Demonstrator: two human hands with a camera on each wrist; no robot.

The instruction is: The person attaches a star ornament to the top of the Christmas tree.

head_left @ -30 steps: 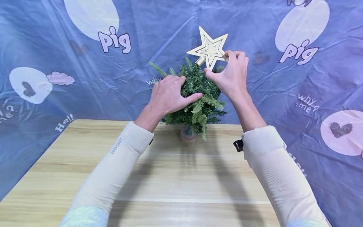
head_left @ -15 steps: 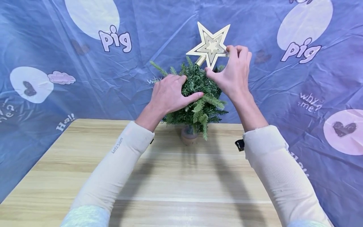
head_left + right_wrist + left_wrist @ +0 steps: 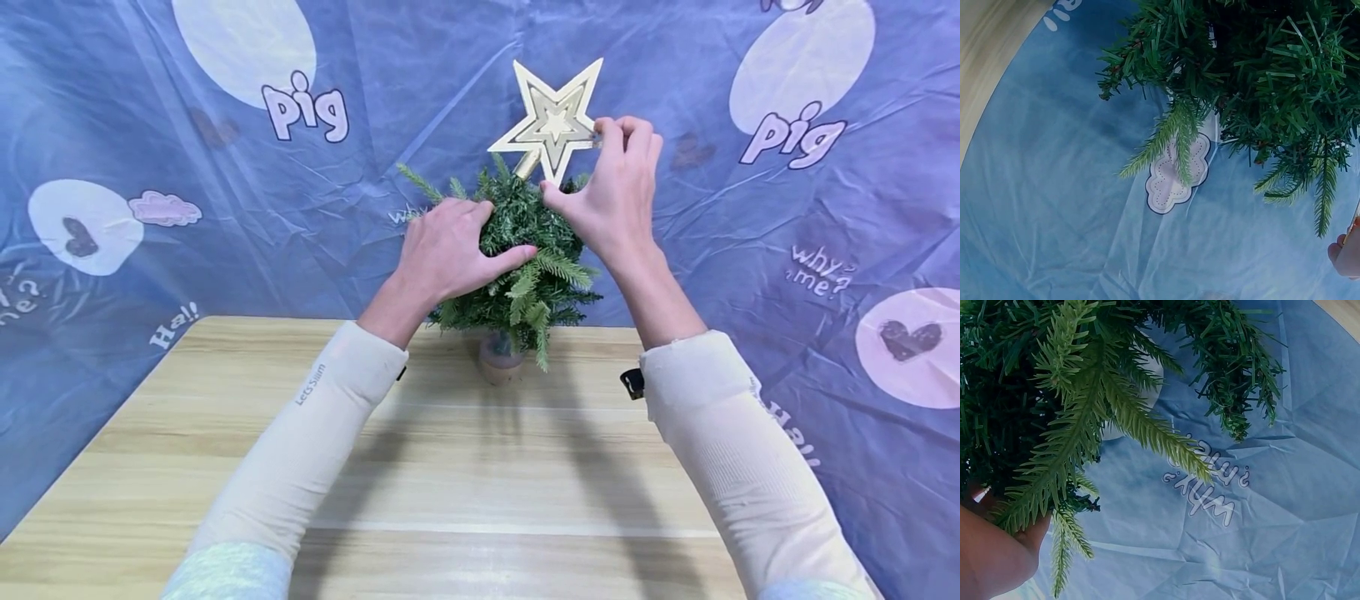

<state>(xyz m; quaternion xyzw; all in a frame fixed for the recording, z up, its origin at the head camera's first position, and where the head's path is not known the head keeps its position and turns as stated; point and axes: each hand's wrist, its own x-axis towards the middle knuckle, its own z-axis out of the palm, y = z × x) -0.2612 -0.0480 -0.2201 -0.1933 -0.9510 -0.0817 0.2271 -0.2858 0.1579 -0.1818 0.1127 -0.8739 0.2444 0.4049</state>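
A small artificial Christmas tree (image 3: 558,267) stands in a short pinkish pot (image 3: 500,358) on the table. My left hand (image 3: 446,250) grips the upper branches from the left, its thumb across the front and its fingertips partly hidden in the needles. In the left wrist view part of that hand (image 3: 994,556) shows beside light green sprigs (image 3: 1079,431). A gold star topper (image 3: 557,125) with a tubular base (image 3: 527,164) leans at the treetop. My right hand (image 3: 615,196) holds the star at its right and lower points. Where the base meets the branches is hidden by needles.
The wooden table (image 3: 465,475) fills the foreground, with shadows of both arms on it. A blue printed cloth (image 3: 420,100) hangs close behind the tree and along both sides. Black straps (image 3: 632,383) show at the sleeves.
The star first rose and straightened a little, then shifted slightly left together with my right hand. My left hand and the tree have stayed in place.
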